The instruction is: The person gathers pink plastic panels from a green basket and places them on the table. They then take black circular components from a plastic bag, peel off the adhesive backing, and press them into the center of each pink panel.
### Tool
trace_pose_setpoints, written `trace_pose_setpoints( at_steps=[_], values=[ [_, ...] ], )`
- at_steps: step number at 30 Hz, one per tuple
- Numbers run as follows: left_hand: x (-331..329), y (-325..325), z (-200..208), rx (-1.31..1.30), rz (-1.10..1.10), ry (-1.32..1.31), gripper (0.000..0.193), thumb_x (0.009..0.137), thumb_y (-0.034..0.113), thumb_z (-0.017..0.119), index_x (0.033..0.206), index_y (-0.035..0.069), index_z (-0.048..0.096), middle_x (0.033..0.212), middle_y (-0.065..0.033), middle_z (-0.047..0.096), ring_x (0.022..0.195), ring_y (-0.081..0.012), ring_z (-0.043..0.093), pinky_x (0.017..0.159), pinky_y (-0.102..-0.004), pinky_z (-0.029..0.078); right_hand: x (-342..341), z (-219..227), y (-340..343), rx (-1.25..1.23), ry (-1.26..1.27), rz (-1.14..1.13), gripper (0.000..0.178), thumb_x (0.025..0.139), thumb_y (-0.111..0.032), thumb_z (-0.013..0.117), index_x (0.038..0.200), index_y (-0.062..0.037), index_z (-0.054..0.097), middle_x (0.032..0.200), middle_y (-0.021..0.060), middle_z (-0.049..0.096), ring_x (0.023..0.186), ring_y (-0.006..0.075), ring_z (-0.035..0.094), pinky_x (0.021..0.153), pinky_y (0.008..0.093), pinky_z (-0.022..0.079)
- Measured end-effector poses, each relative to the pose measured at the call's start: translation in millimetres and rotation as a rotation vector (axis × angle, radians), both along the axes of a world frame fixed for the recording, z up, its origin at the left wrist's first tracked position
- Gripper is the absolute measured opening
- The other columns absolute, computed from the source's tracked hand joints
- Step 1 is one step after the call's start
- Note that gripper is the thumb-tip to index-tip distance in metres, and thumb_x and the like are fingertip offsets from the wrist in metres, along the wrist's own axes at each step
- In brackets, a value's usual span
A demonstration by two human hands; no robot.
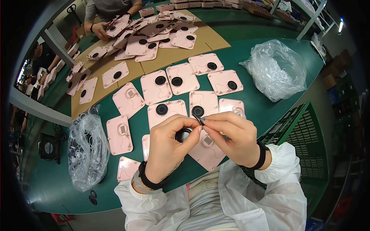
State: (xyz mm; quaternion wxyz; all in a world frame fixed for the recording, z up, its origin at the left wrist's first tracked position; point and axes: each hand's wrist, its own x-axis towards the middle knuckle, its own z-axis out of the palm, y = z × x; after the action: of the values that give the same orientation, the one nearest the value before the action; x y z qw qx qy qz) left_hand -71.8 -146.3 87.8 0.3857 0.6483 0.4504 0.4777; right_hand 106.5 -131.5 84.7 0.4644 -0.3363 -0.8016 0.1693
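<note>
Both hands meet in front of me over the pink panels. My left hand [172, 144] pinches a small black rubbery piece [198, 119] between thumb and forefinger. My right hand [235, 135] grips the same piece from the other side with its fingertips. A dark, shiny round part [183, 134] shows beside my left fingers; whether the hand holds it or it lies on a panel, I cannot tell. Just under the hands is a pink panel [210, 156] with a bare slotted grille. Behind it lies another pink panel [167, 110] fitted with a black disc.
More pink panels [155, 87] spread over the green table [231, 50]. A clear bag of white rings [275, 71] stands right, a bag of black and white rings [88, 150] left. Loose black rings [92, 198] lie near the front edge. Across, a person's hand [101, 30] touches piled panels on cardboard [208, 36]. A green crate [304, 146] is at right.
</note>
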Motion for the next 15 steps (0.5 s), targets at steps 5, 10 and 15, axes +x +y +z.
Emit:
trace_pose_setpoints(
  at_steps=[5,10,15],
  values=[
    [0.9,-0.2,-3.0,-0.071,0.024,-0.060,0.004,0.079,-0.002,0.064,0.082,-0.005,0.062,0.079,-0.0027,0.061,0.068,-0.0049,0.051,0.060,-0.0178,0.041,-2.1,-1.4,-1.0,0.108,-0.066,-0.026,0.019,0.074,0.005,0.070,0.092,0.0003,0.067,0.091,0.0098,0.066,0.068,0.0136,0.064,0.052,0.0223,0.049],
    [1.3,1.9,-6.1,-0.115,0.019,-0.135,0.006,0.078,-0.001,0.063,0.083,-0.005,0.062,0.079,-0.0049,0.062,0.068,-0.0072,0.054,0.061,-0.0197,0.043,-2.7,-2.8,-0.3,0.019,-0.011,-0.017,0.020,0.073,0.004,0.071,0.092,0.0002,0.067,0.092,0.0105,0.066,0.064,0.0132,0.062,0.050,0.0217,0.047],
    [3.6,0.3,-6.0,-0.077,0.053,-0.064,0.007,0.077,0.000,0.065,0.083,-0.003,0.062,0.078,-0.0094,0.064,0.065,-0.0146,0.059,0.060,-0.0252,0.047,-3.8,-0.6,-2.1,-0.014,-0.021,-0.054,0.020,0.073,0.003,0.070,0.093,0.0000,0.067,0.091,0.0098,0.067,0.060,0.0120,0.060,0.048,0.0209,0.045]
  ],
)
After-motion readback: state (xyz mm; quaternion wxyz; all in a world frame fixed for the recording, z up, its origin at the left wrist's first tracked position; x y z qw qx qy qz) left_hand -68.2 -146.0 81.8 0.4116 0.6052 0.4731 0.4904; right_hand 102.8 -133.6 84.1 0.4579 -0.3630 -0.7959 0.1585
